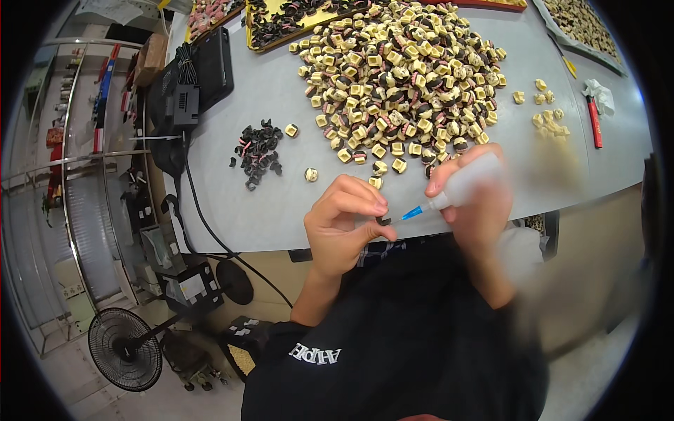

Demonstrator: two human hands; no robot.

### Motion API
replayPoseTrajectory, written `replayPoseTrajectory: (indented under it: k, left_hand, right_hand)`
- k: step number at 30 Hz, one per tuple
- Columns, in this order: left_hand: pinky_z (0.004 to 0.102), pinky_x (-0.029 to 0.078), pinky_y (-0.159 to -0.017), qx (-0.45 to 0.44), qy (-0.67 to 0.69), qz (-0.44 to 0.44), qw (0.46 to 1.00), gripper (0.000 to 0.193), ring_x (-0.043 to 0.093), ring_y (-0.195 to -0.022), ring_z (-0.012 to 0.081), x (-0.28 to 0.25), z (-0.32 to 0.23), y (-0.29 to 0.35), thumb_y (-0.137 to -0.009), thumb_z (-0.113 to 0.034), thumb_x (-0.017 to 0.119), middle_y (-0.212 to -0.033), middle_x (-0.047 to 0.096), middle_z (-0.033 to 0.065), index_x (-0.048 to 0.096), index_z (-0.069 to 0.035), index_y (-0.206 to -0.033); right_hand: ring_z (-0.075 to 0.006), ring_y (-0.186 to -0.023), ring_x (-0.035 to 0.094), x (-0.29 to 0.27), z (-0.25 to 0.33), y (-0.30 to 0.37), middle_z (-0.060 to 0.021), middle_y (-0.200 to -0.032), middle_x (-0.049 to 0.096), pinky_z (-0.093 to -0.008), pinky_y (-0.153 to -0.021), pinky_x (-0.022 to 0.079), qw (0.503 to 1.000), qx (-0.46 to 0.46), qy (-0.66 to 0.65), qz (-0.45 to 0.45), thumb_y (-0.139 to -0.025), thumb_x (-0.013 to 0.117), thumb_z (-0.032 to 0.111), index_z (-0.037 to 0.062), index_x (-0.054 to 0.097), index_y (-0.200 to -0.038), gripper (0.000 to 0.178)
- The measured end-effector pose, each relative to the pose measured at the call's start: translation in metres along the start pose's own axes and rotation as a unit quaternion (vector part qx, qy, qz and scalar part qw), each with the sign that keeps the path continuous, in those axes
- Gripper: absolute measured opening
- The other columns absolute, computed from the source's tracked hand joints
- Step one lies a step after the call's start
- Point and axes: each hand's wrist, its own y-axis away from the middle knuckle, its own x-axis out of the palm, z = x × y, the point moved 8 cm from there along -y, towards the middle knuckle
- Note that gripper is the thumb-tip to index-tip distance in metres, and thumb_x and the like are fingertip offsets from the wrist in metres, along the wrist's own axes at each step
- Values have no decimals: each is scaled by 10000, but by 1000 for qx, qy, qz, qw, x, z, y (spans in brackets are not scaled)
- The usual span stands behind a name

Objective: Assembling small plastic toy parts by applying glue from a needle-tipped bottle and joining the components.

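Note:
Between thumb and fingers, my left hand (344, 217) pinches a small black curved piece (383, 220) just over the table's near edge. My right hand (481, 203) grips a white squeeze bottle (469, 179) with a blue needle tip (412, 212). The tip points left at the black piece; I cannot tell whether they touch. Beyond my hands lies a big pile of small cream-coloured cube-like pieces (400, 77), many with black and pink parts. To its left is a small heap of loose black pieces (260, 151), with a single cream piece (311, 175) nearby.
Trays of black pieces (288, 21) stand at the back. A black device with a cable (203, 77) sits at the table's left. On the right lie several cream pieces (551, 126), a red marker-like stick (595, 123) and crumpled tissue (600, 97). A fan (126, 349) stands lower left.

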Motion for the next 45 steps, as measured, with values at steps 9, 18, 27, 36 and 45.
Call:
replayPoseTrajectory:
  k: [9, 18, 27, 36, 45]
  left_hand:
    - [306, 442, -714, 26, -39, 4, 999, 295, 538, -792, 186, 0, -2, 0, -575, -19, 815, -793, 561, 59, 618, -40, -794]
    - [313, 443, -712, 33, -50, 9, 998, 294, 539, -791, 188, 0, -3, -1, -572, -47, 822, -786, 571, 57, 619, -43, -785]
    - [309, 442, -706, 34, -43, 11, 998, 302, 536, -788, 189, 0, -3, -1, -562, -46, 825, -775, 563, 50, 618, -43, -782]
    - [312, 440, -707, 30, -39, 13, 999, 320, 534, -787, 189, 0, -2, -1, -549, -52, 831, -765, 557, 46, 618, -40, -786]
    - [312, 440, -708, 25, -51, 14, 998, 330, 534, -777, 188, 1, -2, -1, -539, -79, 838, -749, 559, 47, 620, -34, -782]
  right_hand:
    - [-76, -383, 348, 3, -1, 0, -192, -684, 590, -186, -385, 289, 993, -18, 112, -21, -930, 355, 452, 39, 384, -970, 416]
    - [-64, -495, 437, 2, -2, 0, -201, -779, 625, -181, -466, 379, 1000, 12, 16, 7, -902, 521, 373, 43, 399, -980, 360]
    - [-63, -485, 435, 0, -1, 0, -196, -769, 627, -181, -456, 378, 1000, 10, 29, 5, -898, 526, 381, 39, 402, -973, 371]
    - [-68, -482, 444, -3, -1, 0, -205, -780, 624, -182, -454, 383, 1000, -10, 26, -6, -900, 522, 381, 35, 402, -972, 373]
    - [-71, -487, 453, 0, 2, 0, -216, -791, 622, -185, -462, 392, 999, -25, 25, -3, -903, 514, 381, 31, 391, -970, 377]
